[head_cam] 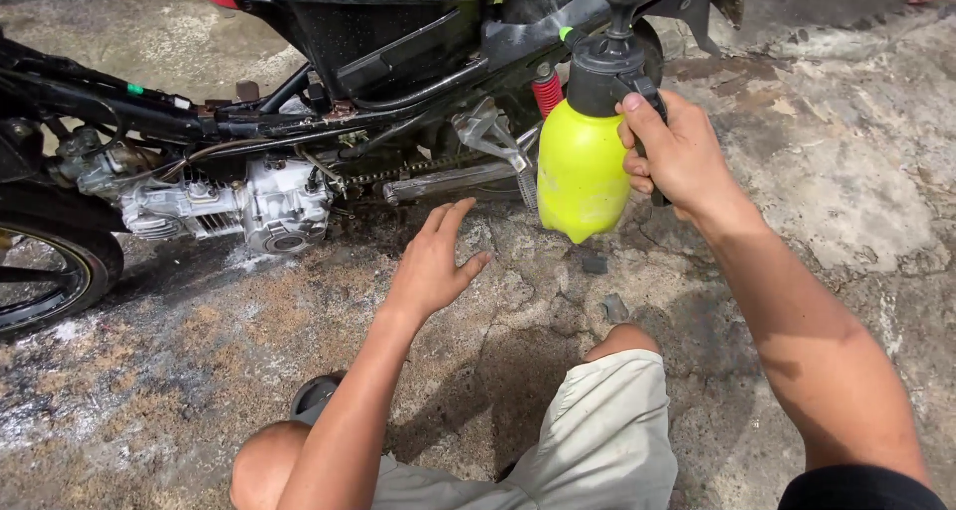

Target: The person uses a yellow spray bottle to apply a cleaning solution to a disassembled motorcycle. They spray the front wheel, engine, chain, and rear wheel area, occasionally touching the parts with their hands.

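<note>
Right hand point(677, 156) clamped on the black handle of the yellow sprayer point(583, 166), held clear of the ground. Left hand point(433, 261) spread, empty, below-left of it. Best aimed leftward toward the motorcycle chain point(408, 171), nozzle probably facing it.

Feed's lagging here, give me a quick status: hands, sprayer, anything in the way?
Right hand gripping yellow pump sprayer by its black handle, held off the ground. Left hand open, empty, near the motorcycle's chain. Nothing between sprayer and bike.

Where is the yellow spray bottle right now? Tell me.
In the head view, the yellow spray bottle is right of centre, held off the ground by the right hand, just in front of the motorcycle's red shock spring.
</note>
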